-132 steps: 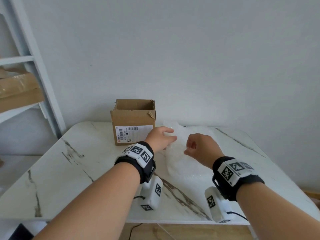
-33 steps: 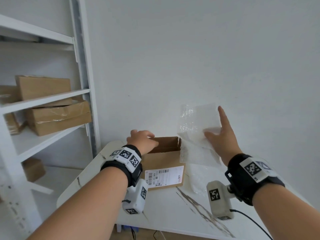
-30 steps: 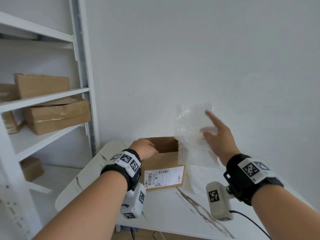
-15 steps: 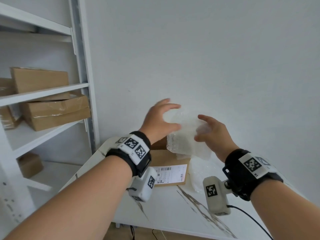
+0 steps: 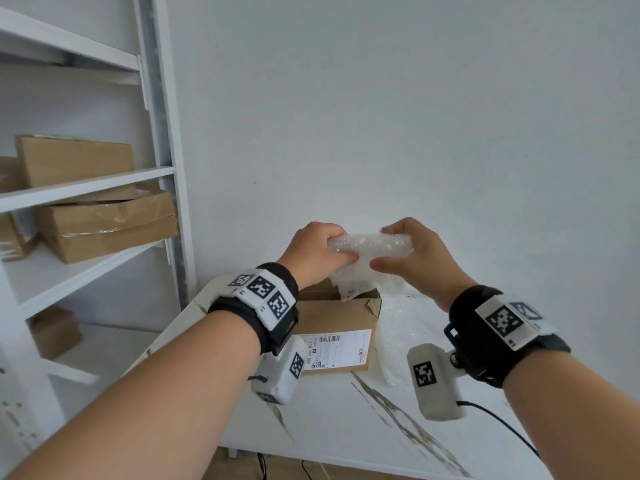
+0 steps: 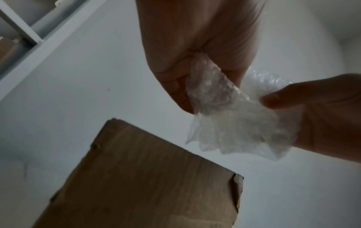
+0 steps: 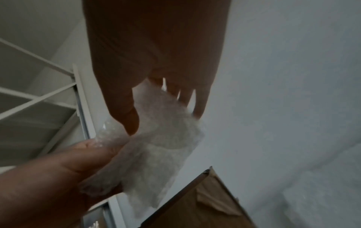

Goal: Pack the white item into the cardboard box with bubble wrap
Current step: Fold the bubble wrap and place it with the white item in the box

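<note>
Both hands hold a crumpled wad of clear bubble wrap point(image 5: 369, 249) in the air above the open cardboard box point(image 5: 337, 327). My left hand point(image 5: 317, 252) grips its left end, fingers curled round it; my right hand point(image 5: 412, 252) grips the right end between thumb and fingers. The left wrist view shows the bubble wrap point(image 6: 232, 117) bunched between both hands over the box point(image 6: 156, 177). In the right wrist view the bubble wrap point(image 7: 162, 148) hangs down toward the box point(image 7: 205, 205). The white item is not visible anywhere.
The box stands on a white marble table point(image 5: 346, 417) against a white wall. More bubble wrap point(image 5: 398, 327) lies on the table right of the box. A white shelf unit point(image 5: 86, 188) with several cardboard boxes stands at the left.
The right hand lifted a flat bubble wrap sheet from the table. The left hand left the box rim and joined it, and both have bunched the sheet into a wad above the box.
</note>
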### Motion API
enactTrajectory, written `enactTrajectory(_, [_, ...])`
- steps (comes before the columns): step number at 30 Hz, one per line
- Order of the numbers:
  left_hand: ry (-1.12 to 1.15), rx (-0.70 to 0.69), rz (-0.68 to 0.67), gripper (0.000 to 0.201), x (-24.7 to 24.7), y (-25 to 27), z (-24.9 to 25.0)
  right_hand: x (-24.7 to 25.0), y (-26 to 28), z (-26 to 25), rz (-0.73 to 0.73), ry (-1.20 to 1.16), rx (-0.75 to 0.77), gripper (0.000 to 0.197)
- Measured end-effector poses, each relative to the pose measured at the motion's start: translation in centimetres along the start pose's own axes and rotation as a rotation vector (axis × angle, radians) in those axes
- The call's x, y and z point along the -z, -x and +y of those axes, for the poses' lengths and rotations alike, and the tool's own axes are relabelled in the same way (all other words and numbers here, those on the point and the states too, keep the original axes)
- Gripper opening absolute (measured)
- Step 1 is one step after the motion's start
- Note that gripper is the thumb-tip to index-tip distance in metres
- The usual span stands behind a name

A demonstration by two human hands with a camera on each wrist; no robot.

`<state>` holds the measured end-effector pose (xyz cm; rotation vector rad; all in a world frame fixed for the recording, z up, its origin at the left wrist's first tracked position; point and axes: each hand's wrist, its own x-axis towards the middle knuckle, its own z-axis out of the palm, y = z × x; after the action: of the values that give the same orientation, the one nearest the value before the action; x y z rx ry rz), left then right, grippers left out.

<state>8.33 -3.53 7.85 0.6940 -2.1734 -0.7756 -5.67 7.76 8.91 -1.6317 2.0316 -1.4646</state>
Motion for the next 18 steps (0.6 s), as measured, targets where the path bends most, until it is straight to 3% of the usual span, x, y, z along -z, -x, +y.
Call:
enactTrajectory(3, [0.046, 0.057, 0.058, 0.034, 0.3, -0.2, -0.5, -0.8, -0.3, -0.2, 0.040, -0.013, -0.037, 0.051])
enactTrajectory(5, [-0.005, 0.141, 0.012, 0.030, 0.7, 0.0, -1.9, -1.2, -0.7, 0.3, 0.125, -0.033, -0.061, 0.057])
enactTrajectory(9, [-0.195, 0.329, -0.133, 0.045, 0.6, 1.6, -5.3, -1.0, -1.0, 1.1, 0.260, -0.199, -0.152, 0.030])
enactTrajectory(11, [-0.143, 0.395, -0.182, 0.048, 0.0, 2.3, -5.9, -1.0, -1.0, 1.6, 0.218, -0.366, -0.242, 0.019])
enactTrajectory(15, [-0.106, 0.398, -0.208, 0.063, -1.2, 3.1, -6.0, -2.2, -0.7, 2.7, 0.099, -0.662, -0.465, 0.040])
enactTrajectory(18, [-0.062, 0.412, -0.109, 0.066, -1.3, 4.4, -5.9, -2.9, 0.1, 2.6, -0.006, -0.736, -0.590, 0.012])
